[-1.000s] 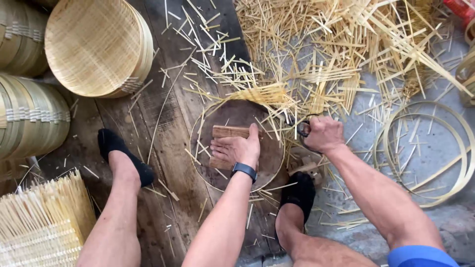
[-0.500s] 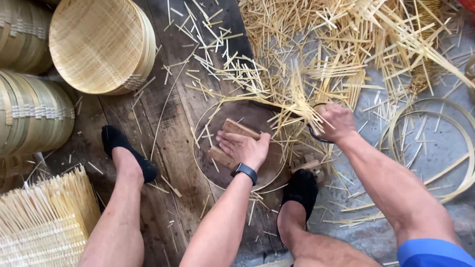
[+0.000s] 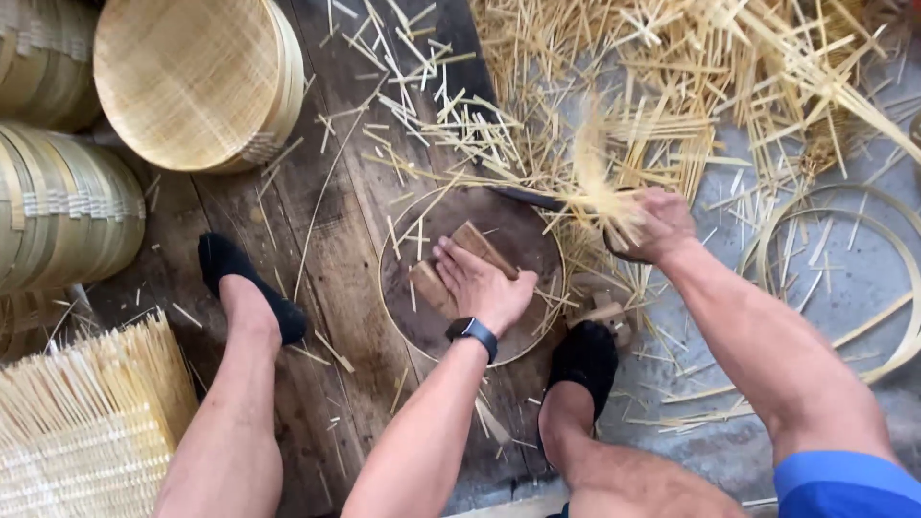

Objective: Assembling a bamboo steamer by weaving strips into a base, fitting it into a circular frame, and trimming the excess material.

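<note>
— Where was the wooden block (image 3: 480,247) when you stopped?

— On the round chopping board (image 3: 523,230), near its middle. Your left hand (image 3: 480,284) lay spread flat over it, fingers loose, pressing rather than gripping.

— And your other hand?

— Your right hand (image 3: 657,225) sat at the board's right rim, fist closed around a blurred bundle of bamboo strips (image 3: 600,187). A dark blade (image 3: 528,199) showed at the board's far edge. Loose splints (image 3: 614,86) littered the ground beyond the board; woven trays (image 3: 182,82) stood well off to its left.
</note>
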